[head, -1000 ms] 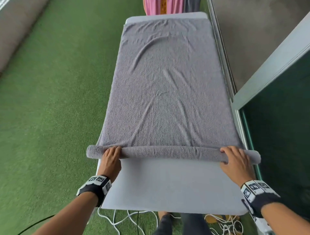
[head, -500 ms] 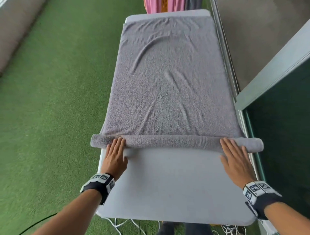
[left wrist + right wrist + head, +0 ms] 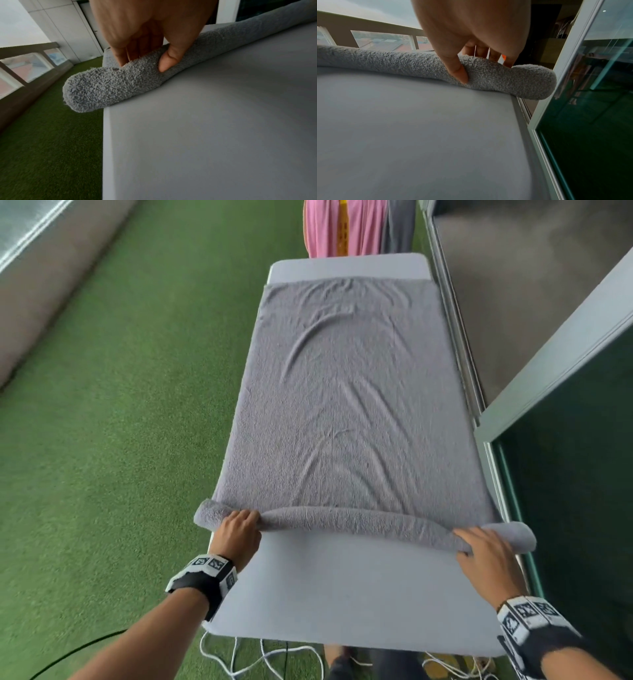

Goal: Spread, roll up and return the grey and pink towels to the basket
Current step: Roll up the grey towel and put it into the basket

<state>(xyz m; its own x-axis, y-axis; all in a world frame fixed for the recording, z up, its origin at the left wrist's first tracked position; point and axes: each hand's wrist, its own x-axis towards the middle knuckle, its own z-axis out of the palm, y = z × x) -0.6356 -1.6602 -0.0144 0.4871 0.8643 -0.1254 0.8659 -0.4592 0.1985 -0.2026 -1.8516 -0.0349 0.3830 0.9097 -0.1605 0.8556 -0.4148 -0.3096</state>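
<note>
A grey towel lies spread along a long grey table, its near edge wound into a thin roll across the table's width. My left hand grips the roll near its left end, thumb on the near side, fingers over the top. My right hand grips the roll near its right end, thumb pressed into the terry. Both roll ends stick out past the table edges. A pink towel hangs beyond the table's far end.
Green artificial turf covers the floor on the left. A glass sliding door with a pale frame runs close along the table's right side. White cables lie on the floor under the near edge. A railing wall stands far left.
Both hands went from flat on the roll to curled round it, thumbs underneath. The roll's ends have bent back toward me, the right end most, and the view has pulled back.
</note>
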